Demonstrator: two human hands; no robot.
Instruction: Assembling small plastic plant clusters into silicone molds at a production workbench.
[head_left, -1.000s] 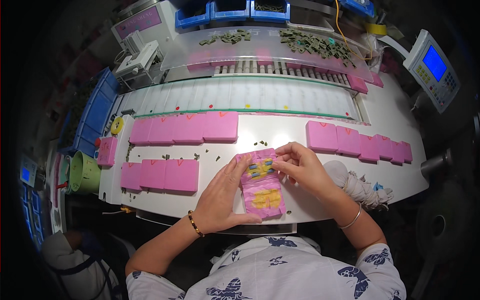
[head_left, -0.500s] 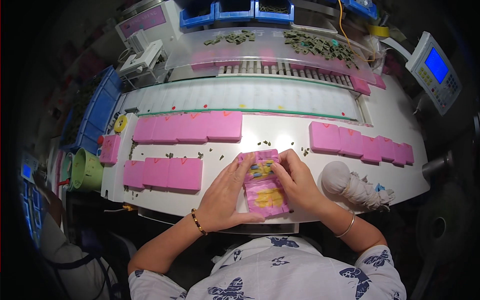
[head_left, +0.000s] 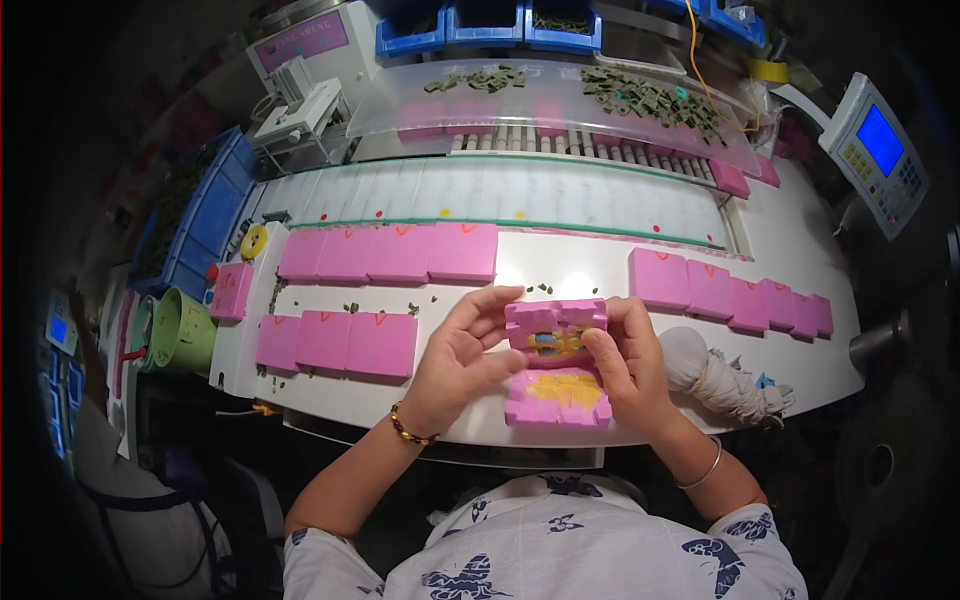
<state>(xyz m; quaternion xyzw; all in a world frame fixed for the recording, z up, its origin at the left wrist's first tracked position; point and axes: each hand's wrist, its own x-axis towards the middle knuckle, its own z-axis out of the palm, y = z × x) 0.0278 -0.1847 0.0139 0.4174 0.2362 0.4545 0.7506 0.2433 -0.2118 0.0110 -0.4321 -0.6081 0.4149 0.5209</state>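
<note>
Both hands grasp the upper pink block [head_left: 556, 333] edgewise between them, left hand [head_left: 462, 362] and right hand [head_left: 626, 368] equally near; its long axis runs left-right, tilted up just above the lower pink block [head_left: 558, 398] on the white workbench [head_left: 600, 265].

The left hand [head_left: 462, 358] and right hand [head_left: 625, 365] flank a pink foam block with a cut-out middle [head_left: 556, 330], lifted between their fingertips. Directly below the fingers, on the white curved worktable [head_left: 560, 262], lies a second pink foam block with a yellow patch [head_left: 558, 397]. Left of the left fingers sit two rows of pink square foam pads [head_left: 390, 254], the nearer row [head_left: 336, 343] just beside the thumb side. Farther left stands a green plastic cup [head_left: 183, 330]. Right of the right fingers lies a white cloth bundle [head_left: 722, 377], and behind it a row of pink pads [head_left: 728, 295]. Beyond the fingers, a clear tray of small dark green parts [head_left: 640, 95] sits behind a roller track [head_left: 570, 142].
</note>
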